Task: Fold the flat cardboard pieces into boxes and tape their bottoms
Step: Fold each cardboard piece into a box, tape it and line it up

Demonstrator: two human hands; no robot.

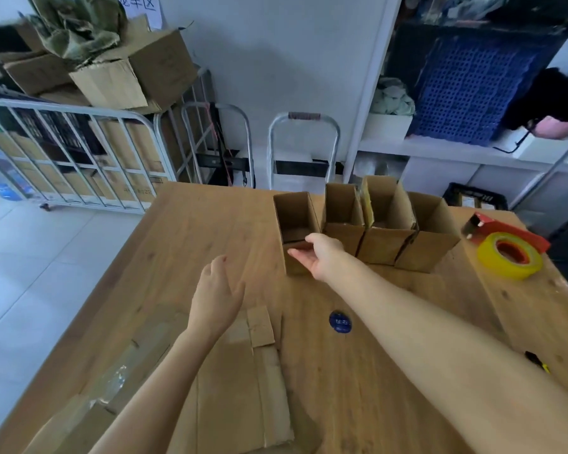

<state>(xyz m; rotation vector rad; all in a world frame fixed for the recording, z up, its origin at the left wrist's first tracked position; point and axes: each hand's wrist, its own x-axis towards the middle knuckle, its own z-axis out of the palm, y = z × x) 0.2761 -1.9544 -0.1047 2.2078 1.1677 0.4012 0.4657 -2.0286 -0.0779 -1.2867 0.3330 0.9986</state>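
Head view: right hand (pixel 322 255) on the leftmost box (pixel 295 221), left hand (pixel 217 290) hovering above the tabletop (pixel 194 231).
The right grip is loose, fingers stretched flat along the box's near wall and not visibly curled round it. The left grip is wide and holds nothing. That box stands upright, top open, at the left end of a row with three more boxes (pixel 386 224) touching side by side. The flat cardboard pieces (pixel 243 371) lie near the front edge under the left forearm, with crinkled clear plastic wrap (pixel 112 385) beside them. A small blue disc (pixel 340 321) sits between the arms. Right of the row lies a yellow tape roll (pixel 509 255) in its red dispenser (pixel 505 229). Behind the tabletop stand a hand truck (pixel 304 142) and a shelf (pixel 440 149).
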